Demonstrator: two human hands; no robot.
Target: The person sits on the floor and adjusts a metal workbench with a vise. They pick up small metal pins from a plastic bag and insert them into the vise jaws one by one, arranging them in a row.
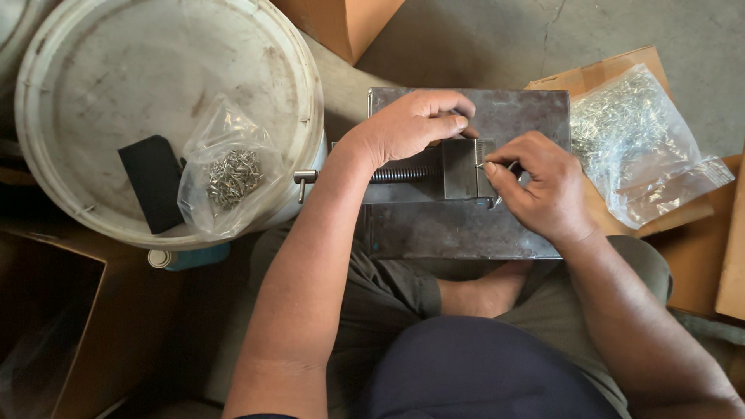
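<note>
Scanning left to right: an upturned white bucket (pixel 101 70) sat at far left, its base up. On it lay a flat black block (pixel 153 182) and a clear bag of small metal pins (pixel 226 174), the bag just right of the block and touching it. A small teal cap or tub (pixel 180 257) peeked out under the bucket's near edge.

At centre a steel base plate (pixel 458 233) rested across the seated person's lap, with a small vise (pixel 458 167) on top. The vise screw and T-handle (pixel 306 178) pointed left toward the bucket.

The left hand (pixel 415 124) lay curled over the far side of the vise body, fingers bent and thumb pressed to the top; it braced the vise, enclosing nothing else that I could see. The right hand (pixel 543 186) sat just right of the vise, thumb and forefinger pinched closed on a thin metal pin (pixel 483 164), tip right at the vise's ribbed face. Couldn't tell whether the pin was actually seated between the clamping faces.

At far right, a bigger clear bag of the same shiny pins (pixel 636 140) lay on flat cardboard (pixel 597 74), near the right hand but not touching it. Concrete floor (pixel 481 39) lay beyond.
</note>
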